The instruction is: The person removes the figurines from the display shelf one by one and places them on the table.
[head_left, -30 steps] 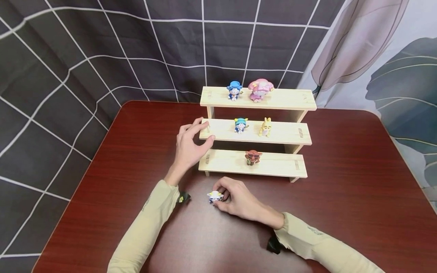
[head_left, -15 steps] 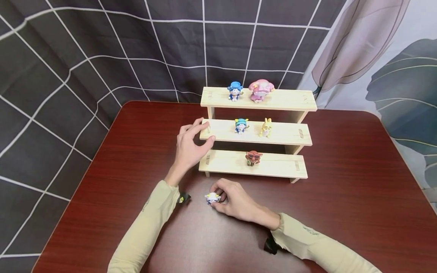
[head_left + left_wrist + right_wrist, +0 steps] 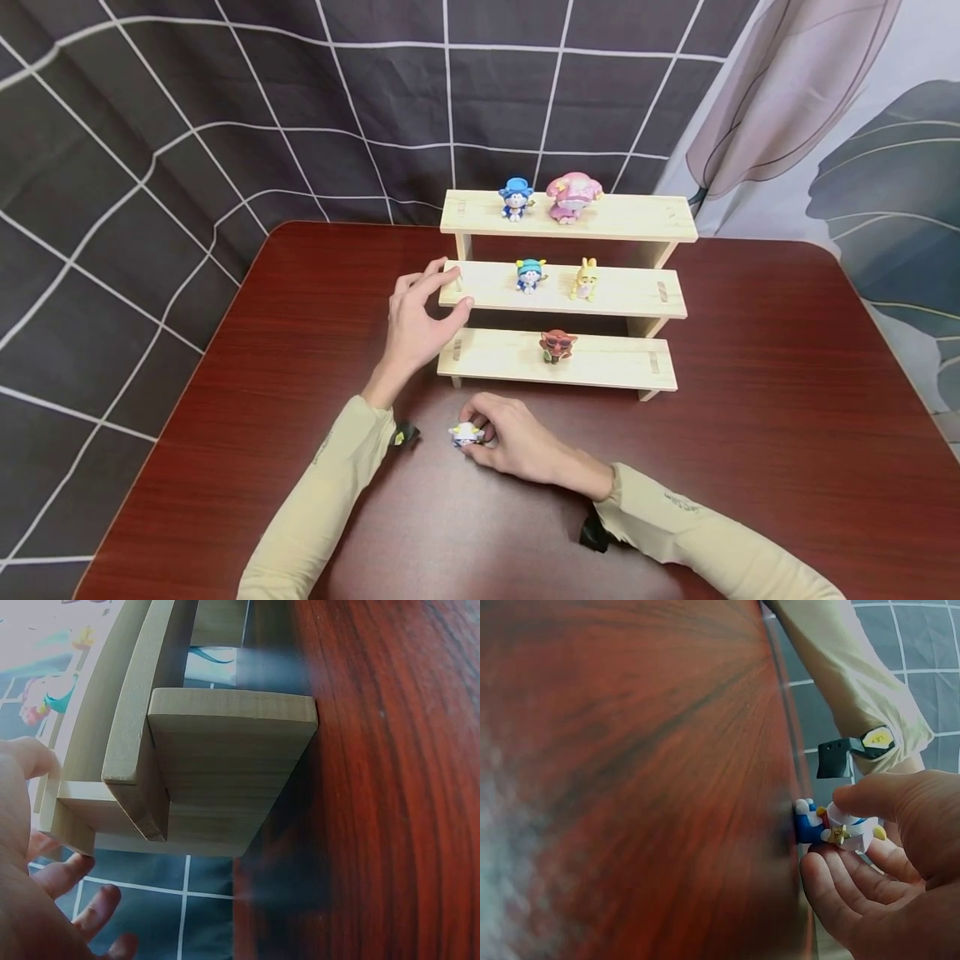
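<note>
One white-capped figurine (image 3: 466, 433), in right hand (image 3: 516, 437), between thumb and fingers

At the head view's middle right, the tabletop (image 3: 787, 375) is offering a hand passage, while the tiered shelf (image 3: 622, 292) is blocking the centre and the left hand (image 3: 420, 321) is crowding the shelf's left end.
</note>
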`<state>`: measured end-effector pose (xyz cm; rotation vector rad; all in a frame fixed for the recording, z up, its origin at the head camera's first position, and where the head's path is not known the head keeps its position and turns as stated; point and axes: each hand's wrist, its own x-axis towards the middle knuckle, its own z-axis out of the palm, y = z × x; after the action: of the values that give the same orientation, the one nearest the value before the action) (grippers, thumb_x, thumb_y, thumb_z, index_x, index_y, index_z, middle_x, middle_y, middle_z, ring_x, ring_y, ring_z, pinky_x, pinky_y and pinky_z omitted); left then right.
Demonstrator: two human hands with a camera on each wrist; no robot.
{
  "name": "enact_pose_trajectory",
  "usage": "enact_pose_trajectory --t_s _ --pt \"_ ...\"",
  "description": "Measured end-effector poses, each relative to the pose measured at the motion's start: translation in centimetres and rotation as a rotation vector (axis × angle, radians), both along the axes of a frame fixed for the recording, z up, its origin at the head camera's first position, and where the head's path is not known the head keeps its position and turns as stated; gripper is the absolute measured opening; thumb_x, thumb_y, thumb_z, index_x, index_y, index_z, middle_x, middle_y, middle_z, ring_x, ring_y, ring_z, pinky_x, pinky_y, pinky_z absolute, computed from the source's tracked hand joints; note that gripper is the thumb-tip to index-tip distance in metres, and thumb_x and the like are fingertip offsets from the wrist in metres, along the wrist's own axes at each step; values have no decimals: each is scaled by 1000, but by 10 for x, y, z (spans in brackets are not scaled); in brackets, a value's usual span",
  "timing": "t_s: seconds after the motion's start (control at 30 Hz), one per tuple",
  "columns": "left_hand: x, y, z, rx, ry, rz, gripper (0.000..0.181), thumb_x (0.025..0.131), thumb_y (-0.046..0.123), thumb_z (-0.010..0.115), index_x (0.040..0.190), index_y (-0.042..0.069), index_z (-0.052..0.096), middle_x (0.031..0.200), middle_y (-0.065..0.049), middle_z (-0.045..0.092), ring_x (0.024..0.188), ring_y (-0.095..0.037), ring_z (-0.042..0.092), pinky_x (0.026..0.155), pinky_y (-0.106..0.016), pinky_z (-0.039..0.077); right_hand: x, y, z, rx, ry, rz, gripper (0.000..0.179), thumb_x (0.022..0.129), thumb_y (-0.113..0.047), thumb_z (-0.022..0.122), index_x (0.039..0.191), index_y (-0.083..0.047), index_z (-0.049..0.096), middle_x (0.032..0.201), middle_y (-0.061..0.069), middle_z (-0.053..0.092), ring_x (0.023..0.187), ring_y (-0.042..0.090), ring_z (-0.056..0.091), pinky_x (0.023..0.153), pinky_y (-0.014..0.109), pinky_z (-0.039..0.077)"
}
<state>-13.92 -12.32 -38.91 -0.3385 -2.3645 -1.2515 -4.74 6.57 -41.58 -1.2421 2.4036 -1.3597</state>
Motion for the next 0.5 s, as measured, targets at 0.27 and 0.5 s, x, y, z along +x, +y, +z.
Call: enact_pose_trajectory --t_s 0.27,0.5 --pt "-1 0 0 -3 8 2 45 83 26 78 125 12 72 138 -4 60 108 -29 50 91 -50 36 -2 0 0 14 -12 0 31 77 1 81 98 -3 60 90 3 66 80 8 64 66 18 52" --pt "0 0 1 4 -7 1 45 83 26 78 125 12 72 139 -3 60 109 -28 50 92 -50 35 -2 8 3 4 -20 -13 33 78 -4 83 103 0 61 93 5 66 79 12 64 67 22 54"
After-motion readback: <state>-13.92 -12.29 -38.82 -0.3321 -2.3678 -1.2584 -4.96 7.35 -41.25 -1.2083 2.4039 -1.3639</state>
